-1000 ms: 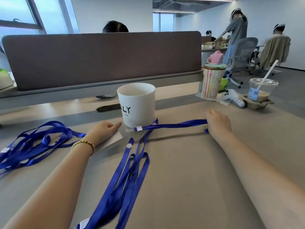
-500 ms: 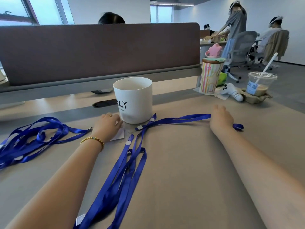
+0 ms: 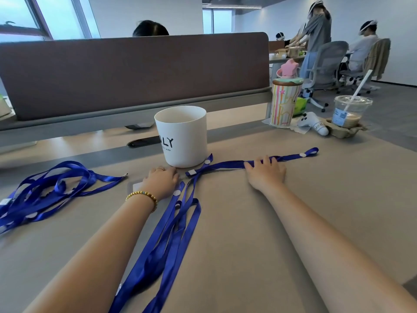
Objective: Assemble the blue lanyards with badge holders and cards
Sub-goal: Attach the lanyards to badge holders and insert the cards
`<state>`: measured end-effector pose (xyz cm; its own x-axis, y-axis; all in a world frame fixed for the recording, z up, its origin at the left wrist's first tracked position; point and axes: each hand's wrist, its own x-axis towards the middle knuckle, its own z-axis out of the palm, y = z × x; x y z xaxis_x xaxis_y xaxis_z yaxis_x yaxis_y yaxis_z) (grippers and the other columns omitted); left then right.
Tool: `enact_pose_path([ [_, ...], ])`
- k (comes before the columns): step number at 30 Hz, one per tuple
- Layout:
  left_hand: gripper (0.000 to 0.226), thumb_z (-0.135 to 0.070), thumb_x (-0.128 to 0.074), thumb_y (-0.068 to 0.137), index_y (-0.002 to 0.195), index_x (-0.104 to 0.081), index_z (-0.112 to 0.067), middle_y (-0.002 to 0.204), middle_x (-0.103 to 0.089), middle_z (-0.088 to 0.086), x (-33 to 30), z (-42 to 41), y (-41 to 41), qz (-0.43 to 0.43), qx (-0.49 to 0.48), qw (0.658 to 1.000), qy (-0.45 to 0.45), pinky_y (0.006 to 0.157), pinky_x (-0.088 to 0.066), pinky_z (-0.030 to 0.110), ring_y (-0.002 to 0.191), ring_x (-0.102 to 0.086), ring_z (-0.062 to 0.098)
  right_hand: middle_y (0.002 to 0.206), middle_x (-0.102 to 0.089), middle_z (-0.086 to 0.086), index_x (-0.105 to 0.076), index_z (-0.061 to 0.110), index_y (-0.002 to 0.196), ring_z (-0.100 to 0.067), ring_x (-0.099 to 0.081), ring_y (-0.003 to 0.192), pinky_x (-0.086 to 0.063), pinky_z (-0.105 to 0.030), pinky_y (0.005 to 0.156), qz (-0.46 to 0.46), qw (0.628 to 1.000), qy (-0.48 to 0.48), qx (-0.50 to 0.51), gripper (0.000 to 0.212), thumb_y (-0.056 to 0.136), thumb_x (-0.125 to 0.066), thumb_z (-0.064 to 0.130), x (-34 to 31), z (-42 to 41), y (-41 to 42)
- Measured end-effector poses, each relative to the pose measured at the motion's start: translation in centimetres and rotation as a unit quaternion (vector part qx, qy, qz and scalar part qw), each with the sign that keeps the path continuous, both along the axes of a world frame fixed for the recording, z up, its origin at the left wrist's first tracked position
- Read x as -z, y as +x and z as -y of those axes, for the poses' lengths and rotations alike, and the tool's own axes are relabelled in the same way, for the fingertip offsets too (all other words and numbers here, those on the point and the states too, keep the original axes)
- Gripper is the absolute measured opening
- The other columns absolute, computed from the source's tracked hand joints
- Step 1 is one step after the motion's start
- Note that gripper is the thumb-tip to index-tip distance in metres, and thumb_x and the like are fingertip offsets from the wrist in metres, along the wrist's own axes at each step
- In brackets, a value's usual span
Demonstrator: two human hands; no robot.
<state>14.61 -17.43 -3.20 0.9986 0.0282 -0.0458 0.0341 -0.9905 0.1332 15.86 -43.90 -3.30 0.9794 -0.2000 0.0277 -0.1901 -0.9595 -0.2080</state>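
One blue lanyard strap [image 3: 228, 164] lies stretched across the table from the cup's base to the right. My right hand [image 3: 266, 173] lies on it with straight, spread fingers pressing it down, and its snap-button end [image 3: 310, 152] sticks out beyond the hand. My left hand [image 3: 161, 179] rests flat on a clear badge holder [image 3: 135, 187] just in front of the cup. A bundle of blue lanyards [image 3: 171, 233] runs between my forearms toward me. Another pile of blue lanyards [image 3: 45, 188] lies at the left.
A white cup [image 3: 182, 136] stands right behind my hands, with a dark phone [image 3: 143, 142] to its left. At the right back stand a striped tumbler [image 3: 284, 105], a white toy [image 3: 312, 125] and an iced drink [image 3: 348, 111] in a cardboard carrier. A brown divider [image 3: 135, 73] closes off the back.
My right hand has slid left along the stretched strap, so the strap's end now shows beyond it. My left hand has crept closer to the cup's base.
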Motion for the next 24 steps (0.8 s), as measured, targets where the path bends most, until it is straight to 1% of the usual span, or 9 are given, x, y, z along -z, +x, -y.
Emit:
enact_pose_path([
  [2, 0.041, -0.038, -0.025, 0.097, 0.13, -0.041, -0.019, 0.129, -0.049, 0.013, 0.2, -0.3, -0.1, -0.002, -0.002, 1.0, 0.005, 0.106, -0.033, 0.048, 0.124, -0.041, 0.03, 0.159, -0.009, -0.006, -0.016, 0.014, 0.149, -0.029, -0.006, 0.146, -0.013, -0.051, 0.113, -0.032, 0.999, -0.028, 0.004, 0.054, 0.1, -0.012, 0.038, 0.0, 0.3, 0.2],
  [4, 0.041, -0.037, -0.026, 0.097, 0.131, -0.039, -0.019, 0.13, -0.048, 0.012, 0.2, -0.3, -0.3, -0.004, -0.001, 1.0, 0.009, 0.106, -0.034, 0.048, 0.123, -0.042, 0.03, 0.16, -0.002, -0.003, -0.009, 0.014, 0.15, -0.028, -0.002, 0.147, -0.012, -0.051, 0.115, -0.05, 0.998, -0.028, 0.005, 0.053, 0.101, -0.011, 0.034, -0.2, 0.7, 0.3],
  [7, 0.043, -0.037, -0.028, 0.097, 0.135, -0.036, -0.02, 0.134, -0.046, 0.012, -0.3, 0.1, -0.8, -0.004, -0.005, 1.0, 0.014, 0.107, -0.031, 0.051, 0.127, -0.039, 0.031, 0.16, 0.001, -0.003, -0.007, 0.015, 0.151, -0.03, 0.001, 0.147, -0.01, -0.051, 0.116, -0.058, 0.998, -0.016, 0.009, 0.053, 0.101, -0.012, 0.034, -0.6, 0.6, 0.0],
  [9, 0.049, -0.039, -0.031, 0.097, 0.142, -0.029, -0.019, 0.14, -0.042, 0.013, -1.1, 0.3, -1.5, 0.006, -0.011, 1.0, 0.01, 0.109, -0.028, 0.051, 0.131, -0.036, 0.032, 0.16, 0.002, -0.004, -0.007, 0.016, 0.151, -0.032, 0.003, 0.146, -0.008, -0.051, 0.116, -0.046, 0.999, -0.015, 0.006, 0.053, 0.102, -0.015, 0.035, -0.7, 0.2, -0.7],
  [12, 0.05, -0.036, -0.032, 0.098, 0.143, -0.028, -0.015, 0.145, -0.038, 0.014, -2.8, -0.3, -3.2, 0.037, -0.014, 0.998, -0.038, 0.11, -0.032, 0.045, 0.133, -0.036, 0.03, 0.16, 0.003, -0.005, -0.007, 0.015, 0.151, -0.031, 0.006, 0.146, -0.005, -0.053, 0.116, 0.003, 0.999, -0.031, -0.037, 0.054, 0.102, -0.019, 0.034, -1.2, -1.0, -2.2],
  [14, 0.046, -0.032, -0.036, 0.098, 0.14, -0.035, -0.012, 0.144, -0.039, 0.013, -3.5, -1.2, -4.9, 0.052, -0.016, 0.996, -0.065, 0.11, -0.031, 0.041, 0.134, -0.035, 0.028, 0.16, 0.0, -0.005, -0.013, 0.014, 0.15, -0.03, 0.004, 0.147, -0.006, -0.053, 0.116, 0.024, 0.996, -0.025, -0.086, 0.052, 0.102, -0.024, 0.029, -1.5, -2.8, -3.4],
  [19, 0.041, -0.028, -0.044, 0.095, 0.134, -0.044, -0.014, 0.137, -0.047, 0.012, -3.6, -4.5, -10.0, 0.057, -0.029, 0.992, -0.107, 0.103, -0.04, 0.038, 0.123, -0.047, 0.027, 0.156, -0.02, -0.001, -0.041, 0.015, 0.137, -0.025, -0.008, 0.146, -0.011, -0.052, 0.115, 0.059, 0.976, 0.031, -0.209, 0.044, 0.093, -0.034, 0.012, -1.9, -9.5, -6.9],
  [22, 0.038, -0.026, -0.045, 0.095, 0.132, -0.046, -0.016, 0.131, -0.052, 0.011, -3.4, -6.5, -12.9, 0.057, -0.028, 0.991, -0.119, 0.094, -0.042, 0.032, 0.116, -0.053, 0.024, 0.141, -0.039, -0.001, -0.054, 0.015, 0.119, -0.022, -0.019, 0.141, -0.013, -0.049, 0.113, 0.079, 0.962, 0.059, -0.253, 0.034, 0.091, -0.038, 0.007, -2.2, -14.0, -9.0],
  [24, 0.039, -0.026, -0.045, 0.095, 0.133, -0.045, -0.017, 0.133, -0.051, 0.009, -3.3, -7.9, -14.5, 0.062, -0.038, 0.99, -0.122, 0.096, -0.041, 0.032, 0.119, -0.051, 0.023, 0.137, -0.042, -0.001, -0.056, 0.014, 0.12, -0.02, -0.023, 0.139, -0.012, -0.049, 0.113, 0.089, 0.951, 0.083, -0.284, 0.036, 0.091, -0.037, 0.005, -2.4, -16.7, -10.3],
])
